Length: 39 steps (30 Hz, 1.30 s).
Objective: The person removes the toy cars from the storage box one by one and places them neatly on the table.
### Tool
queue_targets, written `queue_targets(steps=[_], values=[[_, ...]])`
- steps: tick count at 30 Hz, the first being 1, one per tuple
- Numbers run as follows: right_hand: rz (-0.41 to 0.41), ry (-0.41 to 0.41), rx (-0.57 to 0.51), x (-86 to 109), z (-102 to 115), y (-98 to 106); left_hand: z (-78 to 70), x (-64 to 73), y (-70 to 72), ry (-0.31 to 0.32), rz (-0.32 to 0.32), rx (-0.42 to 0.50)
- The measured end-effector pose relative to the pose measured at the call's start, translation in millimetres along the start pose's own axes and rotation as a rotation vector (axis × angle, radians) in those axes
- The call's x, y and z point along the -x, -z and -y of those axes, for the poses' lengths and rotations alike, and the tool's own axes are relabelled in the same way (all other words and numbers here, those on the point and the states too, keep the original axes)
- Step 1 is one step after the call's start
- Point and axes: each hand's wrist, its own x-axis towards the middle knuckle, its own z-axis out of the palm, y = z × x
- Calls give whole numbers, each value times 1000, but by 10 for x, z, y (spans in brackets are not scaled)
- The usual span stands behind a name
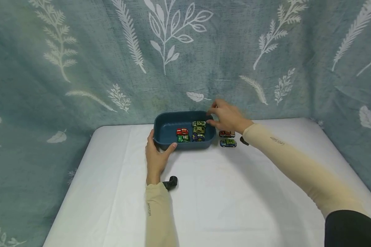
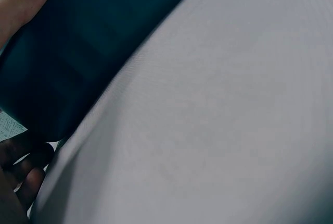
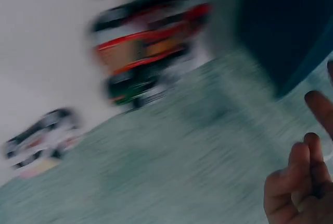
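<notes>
A dark blue tub (image 1: 191,146) stands near the table's far edge. My left hand (image 1: 156,157) grips its left end, thumb over the front rim and fingers along the outer side. Inside the tub's right half lie several toy cars, among them a red car (image 1: 182,131), a green car (image 1: 183,138) and a purple car (image 1: 198,137). Over the right rim hovers my right hand (image 1: 227,115), fingers bent loosely and nothing visible between them. Below it, outside the tub, sit a red-orange car (image 1: 227,134) and a blue-green car (image 1: 228,143).
The right wrist view, blurred, also has a dark green car (image 3: 138,83) and a white car (image 3: 41,143) on the table. A white cloth (image 1: 216,202) covers the table. Behind hangs a leaf-patterned teal curtain (image 1: 96,61), close to the tub's back.
</notes>
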Motion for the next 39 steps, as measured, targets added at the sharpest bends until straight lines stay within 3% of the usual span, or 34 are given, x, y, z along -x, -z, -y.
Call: queue_targets(steps=[7, 12, 18, 23, 39], values=[[85, 27, 2, -356, 463, -46, -10, 2, -5, -1, 6, -8], [145, 40, 0, -453, 624, -134, -7, 32, -48, -6, 12, -16], [264, 22, -17, -466, 629, -288, 22, 92, -91, -16, 17, -22], [315, 29, -41, -467, 609, -378, 17, 110, -85, -12, 17, -23], [420, 47, -67, -789, 658, -160, 16, -18, 18, -40, 4, -39]])
